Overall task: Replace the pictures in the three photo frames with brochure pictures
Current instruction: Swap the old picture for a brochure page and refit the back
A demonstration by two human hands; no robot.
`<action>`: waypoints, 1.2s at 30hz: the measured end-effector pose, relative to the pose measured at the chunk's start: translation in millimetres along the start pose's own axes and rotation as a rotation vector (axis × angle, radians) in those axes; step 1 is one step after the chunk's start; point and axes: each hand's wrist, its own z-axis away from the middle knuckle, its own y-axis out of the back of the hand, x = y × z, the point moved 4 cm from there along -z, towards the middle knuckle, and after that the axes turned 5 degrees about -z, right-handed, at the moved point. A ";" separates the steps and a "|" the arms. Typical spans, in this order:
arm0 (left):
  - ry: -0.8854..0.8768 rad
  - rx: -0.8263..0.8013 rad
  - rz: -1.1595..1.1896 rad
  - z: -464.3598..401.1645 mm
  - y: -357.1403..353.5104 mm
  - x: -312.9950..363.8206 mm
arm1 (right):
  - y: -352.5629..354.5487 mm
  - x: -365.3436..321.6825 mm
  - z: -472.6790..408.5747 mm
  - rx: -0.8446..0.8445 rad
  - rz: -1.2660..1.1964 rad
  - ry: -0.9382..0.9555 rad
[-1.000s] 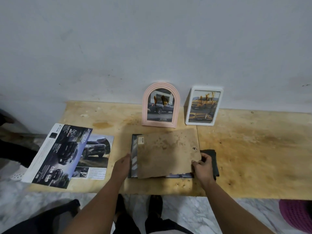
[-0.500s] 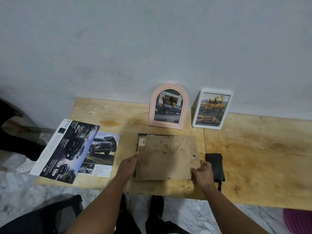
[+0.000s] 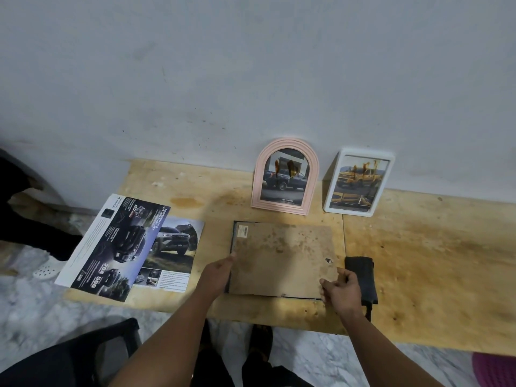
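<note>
Backing board [image 3: 282, 258] now squared onto face-down frame [image 3: 234, 227], table [image 3: 418, 247] centre. Left hand [image 3: 216, 277] grips left edge, right hand [image 3: 339, 293] pinches right corner. Long axis left-right, spanning both hands.

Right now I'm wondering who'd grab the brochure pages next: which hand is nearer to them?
Left. The left hand grips the left edge of the brown backing board, just right of the brochure pages. The right hand holds the board's far, right corner.
</note>
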 end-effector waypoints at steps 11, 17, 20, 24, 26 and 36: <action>-0.070 -0.078 -0.149 -3.3 2.6 0.2 | -10.8 -4.3 -2.6 0.010 0.346 0.095; -0.092 -0.073 -0.210 -7.1 2.3 0.4 | -12.7 -15.3 -4.7 -0.004 0.592 0.129; -0.183 -0.051 -0.403 -6.3 1.5 5.1 | -14.1 -31.3 -6.0 -0.004 0.661 0.085; -0.273 -0.009 -0.752 -14.3 0.7 7.4 | -19.4 -60.5 -16.4 0.003 0.737 0.241; -0.333 0.000 -0.880 -20.6 -3.2 17.6 | -29.9 -71.3 -24.3 -0.069 0.833 0.349; -0.367 -0.048 -0.995 -56.3 -30.2 38.3 | -73.0 -49.7 -33.1 -0.294 1.225 0.338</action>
